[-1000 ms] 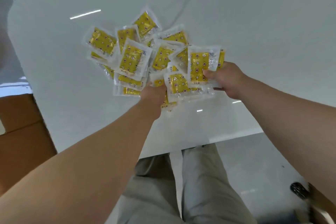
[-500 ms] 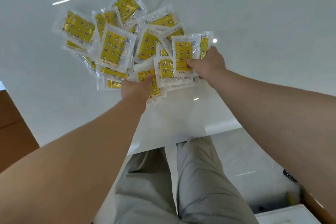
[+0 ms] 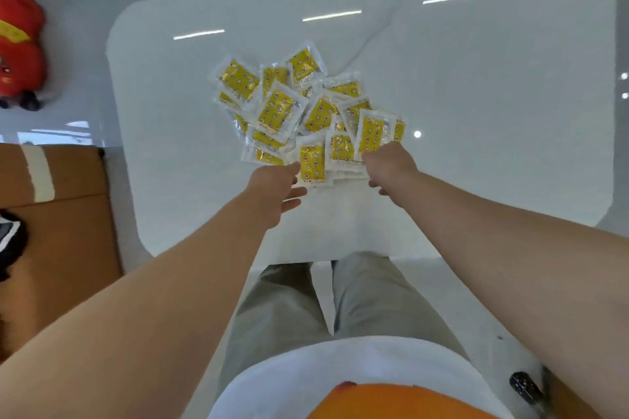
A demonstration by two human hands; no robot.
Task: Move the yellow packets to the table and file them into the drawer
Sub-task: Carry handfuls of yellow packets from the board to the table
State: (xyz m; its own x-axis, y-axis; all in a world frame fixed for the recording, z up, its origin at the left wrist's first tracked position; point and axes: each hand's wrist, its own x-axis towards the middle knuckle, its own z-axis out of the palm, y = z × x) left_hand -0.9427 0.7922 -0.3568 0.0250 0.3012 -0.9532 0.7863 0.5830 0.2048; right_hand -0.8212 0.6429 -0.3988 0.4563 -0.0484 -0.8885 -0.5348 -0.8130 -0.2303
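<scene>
Two hands reach over the table. The left hand (image 3: 276, 188) lies open, fingers straight, at the heap's near edge. The right hand (image 3: 388, 164) has its thumb against the nearest packets; whether it pinches them I cannot tell. Roughly fifteen yellow packets (image 3: 277, 109) overlap in one heap on the white table (image 3: 476, 112). To the left is one taped cardboard box (image 3: 68, 231), and beyond it one red toy (image 3: 18, 44).

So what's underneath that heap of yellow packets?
The white table lies under the yellow packets. They overlap, so lower ones are partly covered, and anything beneath the heap's middle cannot be seen.
</scene>
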